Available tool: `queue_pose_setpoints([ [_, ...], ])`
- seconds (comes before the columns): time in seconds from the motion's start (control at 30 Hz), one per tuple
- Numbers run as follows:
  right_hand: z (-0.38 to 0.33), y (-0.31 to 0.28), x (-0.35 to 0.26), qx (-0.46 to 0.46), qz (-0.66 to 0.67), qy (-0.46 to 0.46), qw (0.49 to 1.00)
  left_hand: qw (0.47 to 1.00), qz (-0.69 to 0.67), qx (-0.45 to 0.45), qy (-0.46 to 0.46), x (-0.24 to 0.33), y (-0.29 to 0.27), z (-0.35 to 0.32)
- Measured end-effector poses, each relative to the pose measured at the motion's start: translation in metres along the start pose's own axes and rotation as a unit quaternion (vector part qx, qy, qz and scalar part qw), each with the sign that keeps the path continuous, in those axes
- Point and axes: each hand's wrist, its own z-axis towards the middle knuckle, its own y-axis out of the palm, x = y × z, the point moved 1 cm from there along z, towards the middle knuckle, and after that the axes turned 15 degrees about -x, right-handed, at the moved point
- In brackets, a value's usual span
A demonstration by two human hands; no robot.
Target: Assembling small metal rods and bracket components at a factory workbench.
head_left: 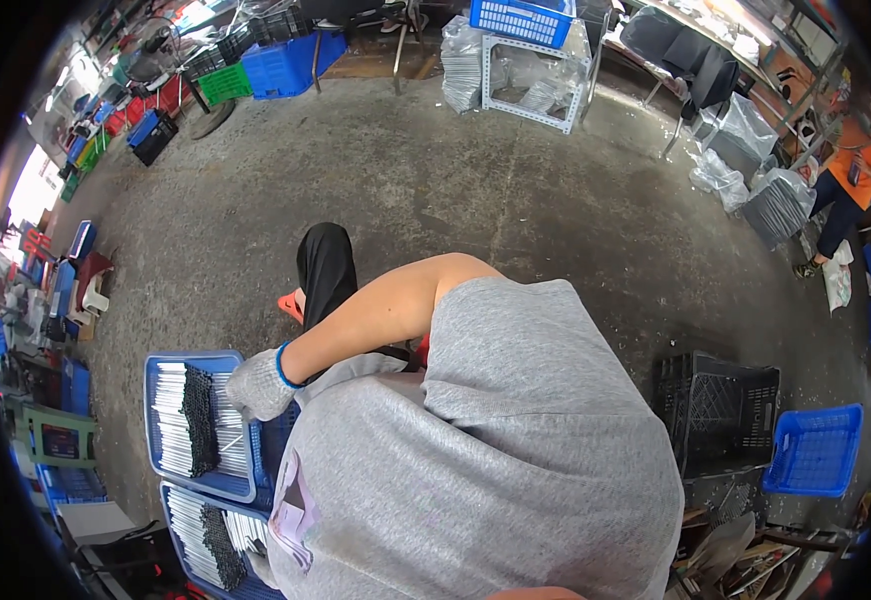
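Note:
My right hand (pixel 260 386), in a grey-white knit glove with a blue cuff, lies over the right side of a blue plastic crate (pixel 152 440). Inside that crate are rows of white rod-like pieces (pixel 170 415) with dark ends (pixel 199 420). How the glove's fingers are set cannot be made out. A second blue crate (pixel 178 545), nearer the lower edge, holds similar white and dark pieces (pixel 192 535). Beside its right part shows a sliver of my gloved left hand (pixel 262 569), mostly hidden by my grey shirt.
Black crate (pixel 721 405) and blue basket (pixel 814 450) stand to the right. At the far side are a white metal frame (pixel 534 85) with a blue basket on top and wrapped stacks (pixel 463 65). A person in orange (pixel 849 175) stands at the right. A green stool (pixel 59 435) is at the left.

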Motion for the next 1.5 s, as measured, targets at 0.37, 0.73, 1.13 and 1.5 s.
queue_pose_setpoints([
  [0.37,0.004,0.002,0.002,-0.008,0.010,0.006,1.000,0.999,0.015,0.028,0.015,-0.014,-0.003,-0.006],
  [0.73,-0.001,0.006,0.003,0.004,0.010,0.003,1.000,0.998,0.034,0.051,0.030,-0.029,-0.012,-0.018],
  [1.13,0.019,0.017,0.014,0.027,0.015,-0.011,0.999,0.991,-0.001,0.113,0.077,0.021,0.024,0.052],
  [1.5,0.009,0.019,0.007,-0.005,0.020,-0.017,1.000,0.928,-0.082,-0.226,-0.286,0.087,-0.028,0.049],
])
